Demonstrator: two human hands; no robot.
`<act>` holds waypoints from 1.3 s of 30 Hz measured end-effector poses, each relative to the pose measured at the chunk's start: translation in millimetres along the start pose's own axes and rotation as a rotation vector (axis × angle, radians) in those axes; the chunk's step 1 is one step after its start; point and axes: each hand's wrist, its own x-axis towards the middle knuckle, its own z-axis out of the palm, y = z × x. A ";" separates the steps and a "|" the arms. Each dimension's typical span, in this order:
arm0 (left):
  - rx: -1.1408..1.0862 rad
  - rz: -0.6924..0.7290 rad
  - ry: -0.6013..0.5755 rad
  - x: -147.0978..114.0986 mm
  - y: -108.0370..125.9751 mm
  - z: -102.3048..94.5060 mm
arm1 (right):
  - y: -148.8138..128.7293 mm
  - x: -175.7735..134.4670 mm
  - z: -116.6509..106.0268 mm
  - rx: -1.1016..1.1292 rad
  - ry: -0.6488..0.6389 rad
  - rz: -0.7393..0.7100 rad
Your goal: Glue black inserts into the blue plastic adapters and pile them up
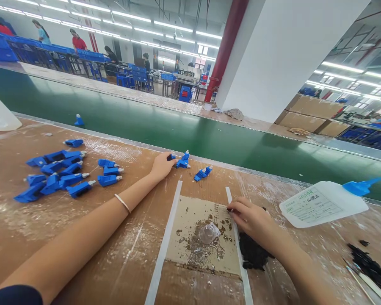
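Observation:
My left hand [163, 165] reaches to the far edge of the worktable, its fingers closed round a small blue plastic part [170, 157]. Right beside it are more blue parts with pale tips [183, 161], and a further pair [203, 173] lies a little to the right. My right hand [249, 214] is low at the right edge of a stained cardboard sheet [187, 212], thumb and fingers pinched together; a dark speck shows at the fingertips, too small to name. On the sheet sits a small clear dish [208, 233]. A heap of black pieces [252, 252] lies under my right forearm.
Several blue parts [71, 168] lie grouped on the left. A white glue bottle with a blue nozzle [324, 204] lies at right, near thin tools [365, 277] and black scraps [368, 262]. A green conveyor belt [130, 123] runs behind, carrying one blue part [78, 120].

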 end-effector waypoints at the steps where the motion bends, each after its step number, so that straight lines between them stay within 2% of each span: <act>1: -0.049 -0.010 0.009 -5.3 1.6 -2.2 | 0.0 0.3 1.4 -0.005 0.008 -0.034; 3: -0.148 -0.028 0.021 -22.0 6.4 -7.7 | -0.6 0.0 4.4 -0.017 0.017 -0.094; 6: -0.277 -0.061 -0.012 -62.1 16.1 -18.6 | -2.9 -2.9 9.1 -0.046 0.026 -0.140; 10: -0.422 -0.128 -0.141 -117.1 29.3 -31.4 | -9.2 -8.7 11.0 -0.079 0.026 -0.125; 13: -0.518 -0.174 -0.267 -135.7 35.5 -33.3 | -15.6 -10.5 5.8 -0.067 0.021 -0.084; 19: -0.512 -0.149 -0.364 -134.4 36.0 -31.6 | -27.2 -5.8 -4.4 -0.010 0.074 0.073; 27: -0.488 -0.145 -0.382 -135.6 35.1 -33.4 | -32.5 -0.1 12.7 0.069 0.109 0.192; 34: -0.489 -0.149 -0.391 -136.1 35.3 -33.2 | -28.9 0.8 8.3 0.182 0.045 0.228; 39: -0.577 -0.150 -0.449 -141.7 37.9 -33.0 | -25.3 0.2 2.9 0.288 0.032 0.226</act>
